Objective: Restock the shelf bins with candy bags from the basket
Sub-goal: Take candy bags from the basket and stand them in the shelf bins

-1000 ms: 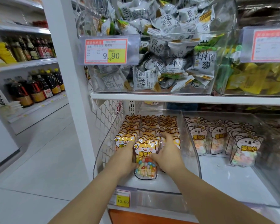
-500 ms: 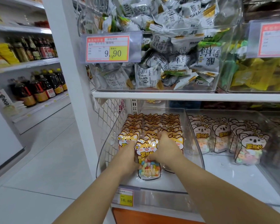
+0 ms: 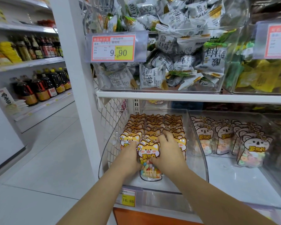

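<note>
Upper shelf (image 3: 185, 97) bears two clear sweet bins (image 3: 182, 30); lower shelf (image 3: 152, 208), the fox-bag bin (image 3: 205, 168) beside the koala-bag bin (image 3: 272, 184).

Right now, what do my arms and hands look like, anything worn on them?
Both forearms are bare to the frame edge, no sleeves showing. The left hand and right hand have no gloves, and neither wrist shows a watch or bracelet.
</note>
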Demonstrator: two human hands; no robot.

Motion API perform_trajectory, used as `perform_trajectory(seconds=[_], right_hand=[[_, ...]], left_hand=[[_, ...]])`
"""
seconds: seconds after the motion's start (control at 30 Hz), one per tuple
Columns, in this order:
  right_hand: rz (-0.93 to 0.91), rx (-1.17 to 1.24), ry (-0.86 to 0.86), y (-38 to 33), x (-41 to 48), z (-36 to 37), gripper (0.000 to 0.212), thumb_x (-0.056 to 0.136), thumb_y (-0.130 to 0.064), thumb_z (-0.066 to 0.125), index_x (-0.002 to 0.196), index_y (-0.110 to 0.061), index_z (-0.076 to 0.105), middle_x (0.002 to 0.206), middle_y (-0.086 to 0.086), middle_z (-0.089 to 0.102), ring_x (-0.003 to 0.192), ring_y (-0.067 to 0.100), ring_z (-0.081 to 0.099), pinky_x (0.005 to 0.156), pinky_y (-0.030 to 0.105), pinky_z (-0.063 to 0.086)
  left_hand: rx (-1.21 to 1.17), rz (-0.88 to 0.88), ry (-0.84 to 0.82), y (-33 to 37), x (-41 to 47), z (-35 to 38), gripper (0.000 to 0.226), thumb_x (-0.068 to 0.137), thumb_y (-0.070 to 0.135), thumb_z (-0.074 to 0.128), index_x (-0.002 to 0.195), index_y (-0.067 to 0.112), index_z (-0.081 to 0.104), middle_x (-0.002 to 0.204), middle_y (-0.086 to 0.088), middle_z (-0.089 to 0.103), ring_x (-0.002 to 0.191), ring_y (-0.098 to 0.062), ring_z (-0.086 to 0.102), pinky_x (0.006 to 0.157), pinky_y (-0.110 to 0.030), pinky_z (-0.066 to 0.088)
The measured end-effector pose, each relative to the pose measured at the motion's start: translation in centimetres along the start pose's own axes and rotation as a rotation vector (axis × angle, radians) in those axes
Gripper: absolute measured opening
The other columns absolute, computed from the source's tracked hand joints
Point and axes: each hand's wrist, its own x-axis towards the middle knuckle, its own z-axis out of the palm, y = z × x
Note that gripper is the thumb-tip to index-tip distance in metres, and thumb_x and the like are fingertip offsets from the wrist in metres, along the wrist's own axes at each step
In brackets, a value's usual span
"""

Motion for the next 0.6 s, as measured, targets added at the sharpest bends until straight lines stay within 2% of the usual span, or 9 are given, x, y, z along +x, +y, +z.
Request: perform_trajectory(seconds=[0.1,0.23,0.4,0.47,0.53,0.6], right_hand=[[-0.036,-0.008,0.004,-0.1,-0.2,-0.1,0.084,0.074,-0.038,0.084,0.143,-0.021,0.038,0.148,0.0,0.025,0.131,0.023,0.041,0.096,0.034,0.051],[-0.057,0.051,-0.083,-0.1,0.0,-0.7,0.066,0.07,-0.034,0.086,0.123,-0.024,0.048,0.13,-0.001,0.034,0.115,0.022,0.049,0.084,0.03,0.051],[-0.034,0.057,-0.186,-0.5,1.3,-1.6,0.063,0.067,-0.029,0.09,0.117,-0.023,0.052,0.121,0.003,0.049,0.105,0.021,0.054,0.082,0.029,0.048],[-0.116,0.045,-0.178,-0.4,1.2,-1.3,0.057,0.071,-0.022,0.087,0.115,-0.022,0.052,0.121,0.001,0.048,0.106,0.02,0.052,0.082,0.029,0.046],[-0.252,0.019,-0.14,-0.2,0.7,-1.0,0.049,0.077,-0.015,0.081,0.113,-0.022,0.05,0.115,-0.005,0.041,0.101,0.016,0.046,0.078,0.026,0.037],[-0.354,-0.015,-0.077,-0.1,0.6,-0.5,0.045,0.079,-0.011,0.077,0.113,-0.02,0.049,0.112,-0.006,0.039,0.104,0.015,0.044,0.078,0.023,0.03]], left_hand=[[-0.01,-0.011,-0.018,0.1,-0.1,-0.2,0.066,0.076,0.02,0.083,0.13,0.023,0.044,0.114,0.009,0.057,0.114,-0.018,0.058,0.085,-0.025,0.046],[-0.024,-0.008,-0.037,0.1,-0.2,-0.4,0.067,0.076,0.019,0.083,0.13,0.023,0.043,0.112,0.012,0.053,0.113,-0.015,0.057,0.084,-0.023,0.044],[-0.06,-0.01,-0.049,-0.2,-0.1,-0.1,0.062,0.074,0.019,0.084,0.119,0.031,0.043,0.11,0.011,0.063,0.105,-0.013,0.062,0.084,-0.026,0.052],[-0.059,-0.009,-0.046,-0.3,-0.1,-0.1,0.063,0.073,0.021,0.085,0.119,0.03,0.044,0.11,0.012,0.062,0.104,-0.012,0.061,0.085,-0.028,0.052],[-0.047,0.007,-0.033,-0.4,-0.2,-0.3,0.07,0.072,0.023,0.086,0.127,0.027,0.043,0.109,0.014,0.058,0.101,-0.009,0.056,0.082,-0.022,0.046],[-0.021,0.025,-0.01,-0.6,-0.2,-0.5,0.061,0.075,0.023,0.085,0.118,0.029,0.043,0.097,0.015,0.056,0.09,-0.007,0.054,0.068,-0.012,0.04]])
